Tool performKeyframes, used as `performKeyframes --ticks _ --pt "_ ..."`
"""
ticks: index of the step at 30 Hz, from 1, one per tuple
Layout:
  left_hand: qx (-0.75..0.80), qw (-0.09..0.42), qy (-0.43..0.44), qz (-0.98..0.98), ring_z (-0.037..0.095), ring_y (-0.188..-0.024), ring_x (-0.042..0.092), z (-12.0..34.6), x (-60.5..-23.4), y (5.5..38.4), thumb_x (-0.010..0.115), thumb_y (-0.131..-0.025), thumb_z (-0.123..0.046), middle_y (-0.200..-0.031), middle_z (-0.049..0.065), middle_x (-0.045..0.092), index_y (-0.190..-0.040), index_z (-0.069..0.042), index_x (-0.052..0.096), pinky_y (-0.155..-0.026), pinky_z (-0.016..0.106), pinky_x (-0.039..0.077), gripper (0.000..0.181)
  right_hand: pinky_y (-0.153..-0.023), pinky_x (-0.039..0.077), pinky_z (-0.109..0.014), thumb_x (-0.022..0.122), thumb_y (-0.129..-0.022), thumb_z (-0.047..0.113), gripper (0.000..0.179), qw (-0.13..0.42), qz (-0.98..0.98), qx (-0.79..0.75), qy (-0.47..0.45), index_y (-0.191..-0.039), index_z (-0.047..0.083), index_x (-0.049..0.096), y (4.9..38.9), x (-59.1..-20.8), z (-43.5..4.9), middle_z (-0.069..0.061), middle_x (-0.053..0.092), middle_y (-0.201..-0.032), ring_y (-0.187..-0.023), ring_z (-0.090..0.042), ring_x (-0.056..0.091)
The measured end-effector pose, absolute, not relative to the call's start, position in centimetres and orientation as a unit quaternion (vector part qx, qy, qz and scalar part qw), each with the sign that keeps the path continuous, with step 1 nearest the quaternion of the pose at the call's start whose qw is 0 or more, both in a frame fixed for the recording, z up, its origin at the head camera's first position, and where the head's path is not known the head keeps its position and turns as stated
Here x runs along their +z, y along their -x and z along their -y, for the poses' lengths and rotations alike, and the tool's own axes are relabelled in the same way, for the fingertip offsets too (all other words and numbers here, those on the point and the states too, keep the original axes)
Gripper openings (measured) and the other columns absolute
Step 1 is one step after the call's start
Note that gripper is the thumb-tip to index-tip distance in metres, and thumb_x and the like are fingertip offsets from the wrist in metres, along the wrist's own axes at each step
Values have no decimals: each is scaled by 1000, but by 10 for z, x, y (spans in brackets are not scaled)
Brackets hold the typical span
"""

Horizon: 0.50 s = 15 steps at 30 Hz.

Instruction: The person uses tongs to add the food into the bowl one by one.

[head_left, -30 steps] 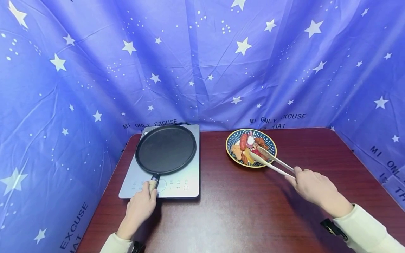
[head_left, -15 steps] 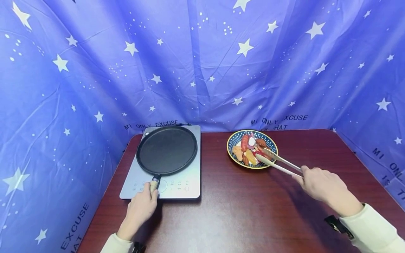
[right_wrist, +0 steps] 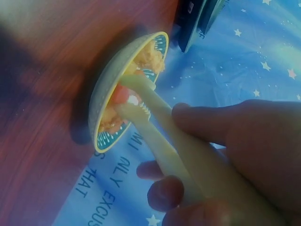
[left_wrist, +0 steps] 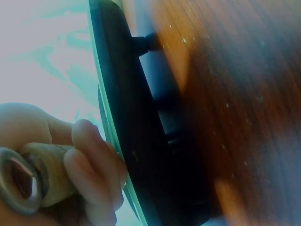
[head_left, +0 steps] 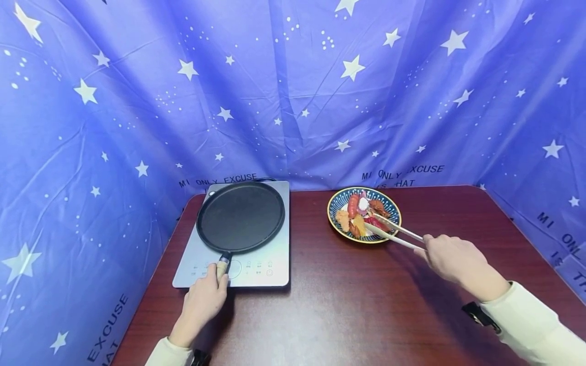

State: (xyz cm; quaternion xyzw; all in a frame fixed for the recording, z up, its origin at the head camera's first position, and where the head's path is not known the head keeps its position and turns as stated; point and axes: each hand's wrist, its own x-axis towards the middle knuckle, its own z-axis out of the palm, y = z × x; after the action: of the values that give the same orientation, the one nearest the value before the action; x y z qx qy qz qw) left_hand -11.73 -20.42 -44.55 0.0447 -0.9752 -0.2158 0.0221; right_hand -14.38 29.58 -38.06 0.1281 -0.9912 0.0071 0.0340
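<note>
At the left, the left hand grips the wooden handle of a round black flat pan. That pan sits on a silver induction cooktop. In the left wrist view, fingers curl round the handle, which ends in a metal ring. The right hand holds pale tongs, thumb on one arm and fingers on the other. Their tips reach into a blue patterned bowl with a yellow rim, among food pieces. A red sausage and a yellow piece lie inside.
Both the cooktop and the bowl stand near the back of a dark red wooden table. A blue curtain with white stars hangs behind and on both sides. A black cable shows behind the cooktop.
The right hand and tongs shift a little right, then back left, with the tips staying in the bowl. The left hand keeps its grip on the pan handle, and the pan stays put.
</note>
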Motion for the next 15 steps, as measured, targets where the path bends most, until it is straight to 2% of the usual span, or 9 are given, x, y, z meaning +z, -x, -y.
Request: performKeyframes --ticks 6,15 --pt "-215 27 -43 975 36 -61 58 205 -445 117 51 -94 -25 -68 17 56 -107 -1 47 -50 48 41 27 -47 41 -52 60 -89 31 33 28 991 5 -133 -72 5 48 147 -377 -299 -7 45 -57 -49 -32 52" --pt "-215 28 -41 975 36 -61 58 205 -445 117 51 -93 -25 -68 17 57 -107 -1 47 -50 48 41 28 -42 40 -51 66 -84 25 29 62 985 -3 -163 -69 7 50 154 -381 -304 -6 44 -55 -46 -31 50"
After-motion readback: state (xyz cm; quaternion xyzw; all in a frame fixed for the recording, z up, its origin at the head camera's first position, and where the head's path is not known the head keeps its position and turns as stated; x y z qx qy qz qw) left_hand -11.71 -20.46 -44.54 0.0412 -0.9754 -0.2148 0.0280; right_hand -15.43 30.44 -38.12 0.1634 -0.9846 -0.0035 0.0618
